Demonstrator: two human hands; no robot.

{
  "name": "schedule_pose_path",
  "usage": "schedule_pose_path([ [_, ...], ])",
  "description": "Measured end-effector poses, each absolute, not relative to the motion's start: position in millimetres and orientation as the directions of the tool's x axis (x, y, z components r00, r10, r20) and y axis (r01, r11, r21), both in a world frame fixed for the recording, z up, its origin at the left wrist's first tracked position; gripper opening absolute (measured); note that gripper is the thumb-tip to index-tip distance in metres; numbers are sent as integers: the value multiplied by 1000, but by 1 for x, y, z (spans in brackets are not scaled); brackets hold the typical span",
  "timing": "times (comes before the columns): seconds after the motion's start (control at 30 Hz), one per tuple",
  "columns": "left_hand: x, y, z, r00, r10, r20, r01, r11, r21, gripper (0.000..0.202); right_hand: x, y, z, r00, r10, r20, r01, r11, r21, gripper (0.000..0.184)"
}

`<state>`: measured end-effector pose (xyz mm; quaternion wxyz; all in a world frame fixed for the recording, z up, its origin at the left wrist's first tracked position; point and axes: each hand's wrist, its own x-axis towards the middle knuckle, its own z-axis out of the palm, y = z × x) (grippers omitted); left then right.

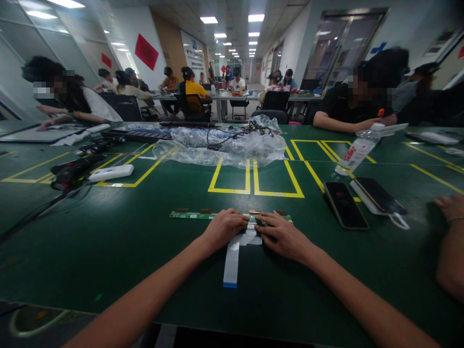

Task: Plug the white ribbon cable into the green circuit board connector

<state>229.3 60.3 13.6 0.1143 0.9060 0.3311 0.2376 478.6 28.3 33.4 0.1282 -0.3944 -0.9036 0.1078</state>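
Note:
A long narrow green circuit board (188, 215) lies flat on the dark green table (108, 251) in front of me. A white flat ribbon cable (232, 258) with a blue tip runs from the board toward me. My left hand (224, 227) is curled, its fingertips pinching the cable's end at the board. My right hand (282, 237) rests beside it, fingers pressed down on the board and the cable's connector. The joint between cable and board is hidden under my fingers.
Two phones (344, 205) lie to the right, near a tilted water bottle (357, 152). Crumpled clear plastic with black wires (224, 145) sits behind yellow floor-style markings (253, 181). Another person's hand (451, 208) rests at far right. Tools and a white device (110, 173) lie left.

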Motion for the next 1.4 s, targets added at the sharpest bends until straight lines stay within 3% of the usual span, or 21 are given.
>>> schedule_pose_path([
  [0.33, 230, 60, 12, 657, 666, 354, 577, -746, 333, 17, 482, 32, 23, -667, 706, 236, 654, 707, -267, 37],
  [0.97, 231, 57, 12, 667, 655, 355, 595, -755, 276, 17, 476, 28, 26, -681, 696, 227, 682, 716, -149, 40],
  [1.4, 235, 55, 22, 670, 659, 342, 594, -752, 286, 16, 475, 29, 39, -663, 722, 199, 702, 692, -170, 36],
])
